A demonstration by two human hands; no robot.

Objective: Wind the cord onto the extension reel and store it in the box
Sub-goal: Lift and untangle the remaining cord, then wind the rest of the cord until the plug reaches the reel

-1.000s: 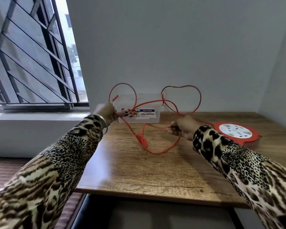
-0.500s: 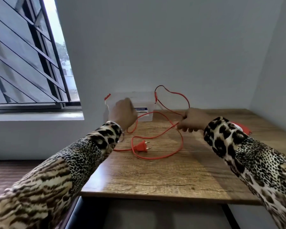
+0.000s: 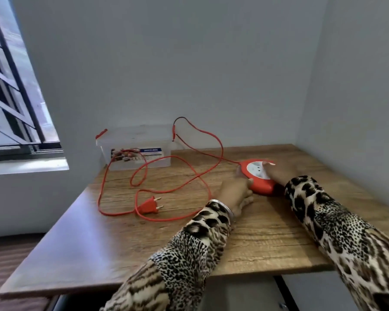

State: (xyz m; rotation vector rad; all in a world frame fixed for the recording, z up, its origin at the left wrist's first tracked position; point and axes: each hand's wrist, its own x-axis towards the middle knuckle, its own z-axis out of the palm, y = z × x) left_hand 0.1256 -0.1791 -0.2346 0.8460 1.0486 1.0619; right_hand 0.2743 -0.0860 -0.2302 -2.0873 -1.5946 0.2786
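Observation:
The red extension reel (image 3: pixel 261 187) with a white socket face lies flat on the wooden table (image 3: pixel 267 239) at the right. My left hand (image 3: pixel 234 194) grips its left side. My right hand (image 3: pixel 276 172) lies over its top, a fingertip pressed on the white face. The red cord (image 3: pixel 198 176) runs from the reel in loose loops across the table and rises over the right corner of the clear plastic box (image 3: pixel 135 142). Its red plug (image 3: pixel 149 206) lies flat near the table's middle. The box stands against the back wall with red latches.
A barred window (image 3: pixel 14 104) and its sill are at the left. Walls close the table in at the back and right. The table's front edge (image 3: pixel 144 286) is near my arms, with a dark gap below it.
Both hands let go of the cord, which dropped into loops on the table. They moved right onto the reel. The view has turned right and down.

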